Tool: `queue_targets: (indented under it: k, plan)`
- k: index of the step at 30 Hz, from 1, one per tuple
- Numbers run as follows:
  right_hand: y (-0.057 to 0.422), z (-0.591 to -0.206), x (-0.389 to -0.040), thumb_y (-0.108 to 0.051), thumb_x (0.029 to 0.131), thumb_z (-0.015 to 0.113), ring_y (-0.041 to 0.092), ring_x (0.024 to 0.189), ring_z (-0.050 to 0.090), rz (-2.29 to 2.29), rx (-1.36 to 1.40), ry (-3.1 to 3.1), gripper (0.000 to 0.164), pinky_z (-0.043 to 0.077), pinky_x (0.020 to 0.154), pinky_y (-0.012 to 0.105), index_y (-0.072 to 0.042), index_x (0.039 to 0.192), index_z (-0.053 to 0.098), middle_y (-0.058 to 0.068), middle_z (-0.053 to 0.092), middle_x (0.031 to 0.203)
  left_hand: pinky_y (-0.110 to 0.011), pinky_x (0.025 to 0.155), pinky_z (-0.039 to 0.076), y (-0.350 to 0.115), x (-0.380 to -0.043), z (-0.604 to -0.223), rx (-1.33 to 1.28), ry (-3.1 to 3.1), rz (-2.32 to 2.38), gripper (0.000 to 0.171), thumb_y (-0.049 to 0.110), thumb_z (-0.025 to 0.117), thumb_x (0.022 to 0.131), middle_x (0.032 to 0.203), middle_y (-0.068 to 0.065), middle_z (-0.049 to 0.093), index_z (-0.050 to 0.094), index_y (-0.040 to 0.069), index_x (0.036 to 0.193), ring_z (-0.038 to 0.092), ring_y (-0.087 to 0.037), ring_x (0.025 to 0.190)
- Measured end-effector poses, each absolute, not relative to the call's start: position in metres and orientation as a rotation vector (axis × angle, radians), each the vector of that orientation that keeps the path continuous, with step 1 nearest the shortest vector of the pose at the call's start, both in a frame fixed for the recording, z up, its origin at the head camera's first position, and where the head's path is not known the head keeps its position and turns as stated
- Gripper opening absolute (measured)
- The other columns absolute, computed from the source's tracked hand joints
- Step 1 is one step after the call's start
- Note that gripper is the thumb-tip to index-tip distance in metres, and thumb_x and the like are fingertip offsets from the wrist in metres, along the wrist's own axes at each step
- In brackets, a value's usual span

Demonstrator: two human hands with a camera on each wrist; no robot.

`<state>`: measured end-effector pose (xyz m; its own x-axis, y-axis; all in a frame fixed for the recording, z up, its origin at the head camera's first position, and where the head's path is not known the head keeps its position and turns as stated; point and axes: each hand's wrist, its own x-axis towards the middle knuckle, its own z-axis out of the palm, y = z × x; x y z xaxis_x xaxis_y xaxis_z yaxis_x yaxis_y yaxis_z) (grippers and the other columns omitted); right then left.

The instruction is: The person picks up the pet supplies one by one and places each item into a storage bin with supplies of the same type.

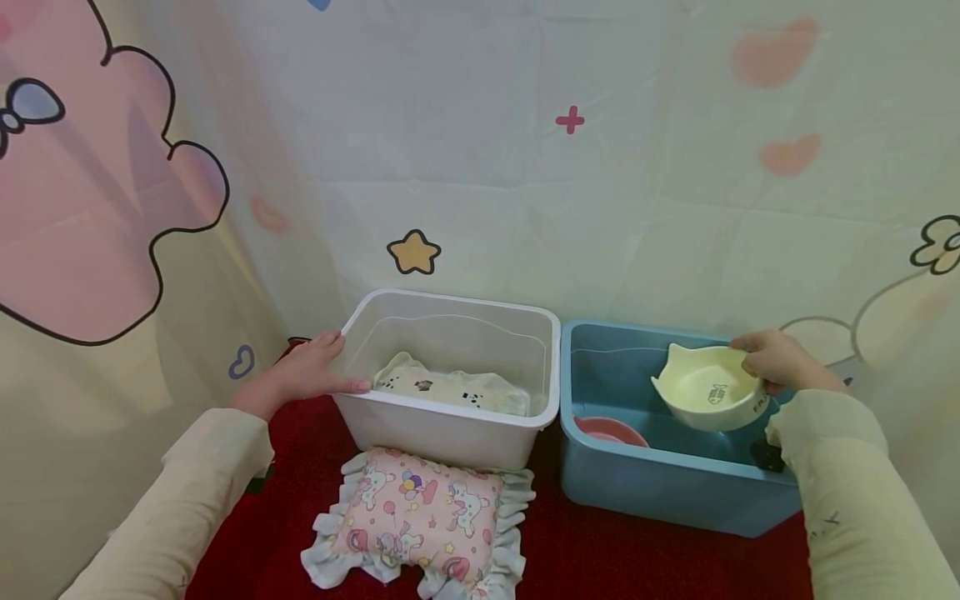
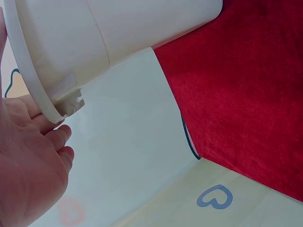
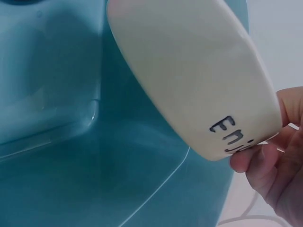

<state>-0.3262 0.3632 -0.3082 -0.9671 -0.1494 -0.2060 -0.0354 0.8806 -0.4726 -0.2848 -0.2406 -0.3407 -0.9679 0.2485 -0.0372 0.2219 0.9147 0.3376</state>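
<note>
My right hand [image 1: 787, 358] grips the rim of a pale yellow cat-eared bowl [image 1: 708, 400]. It holds the bowl tilted over the blue bin [image 1: 675, 492], fish print inside showing. In the right wrist view, dark letters mark the side of the bowl [image 3: 189, 71], and fingers pinch its edge. At the left corner of the white bin [image 1: 442, 433], my left hand [image 1: 307, 372] holds the rim, thumb along the front edge. The left wrist view has its fingers bent under that rim. A cream cloth item [image 1: 450, 390] with small dark prints lies inside the white bin.
A pink bowl [image 1: 611, 431] sits at the blue bin's left front, and a dark object [image 1: 767, 455] near its right front. On the red cloth [image 1: 600, 550] before the white bin lies a pink ruffled pillow [image 1: 420, 517]. A printed curtain [image 1: 480, 208] hangs close behind both bins.
</note>
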Motion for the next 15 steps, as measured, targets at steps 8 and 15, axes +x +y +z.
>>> queue_targets:
  k: [8,15]
  plan:
    - [0.3641,-0.3099,-0.3288,0.001,0.074,0.038,0.013,0.041,0.039,-0.715,-0.135,2.804,0.056,0.04,0.043,0.029,0.019,0.127,0.03,0.029,0.053,0.094,-0.059,0.099,0.025,-0.2395,-0.2835,-0.3381,0.37,2.993,0.518,0.104,0.062,0.059,0.07,0.143,-0.028,0.015,0.016,-0.004,0.139,0.016,-0.044,0.13]
    - [0.3621,-0.3103,-0.3285,0.001,0.073,0.038,0.013,0.042,0.04,-0.717,-0.144,2.774,0.056,0.04,0.044,0.029,0.019,0.125,0.031,0.029,0.052,0.096,-0.059,0.098,0.027,-0.2398,-0.2838,-0.3398,0.371,2.999,0.516,0.104,0.062,0.058,0.07,0.143,-0.027,0.015,0.016,-0.002,0.139,0.018,-0.044,0.129]
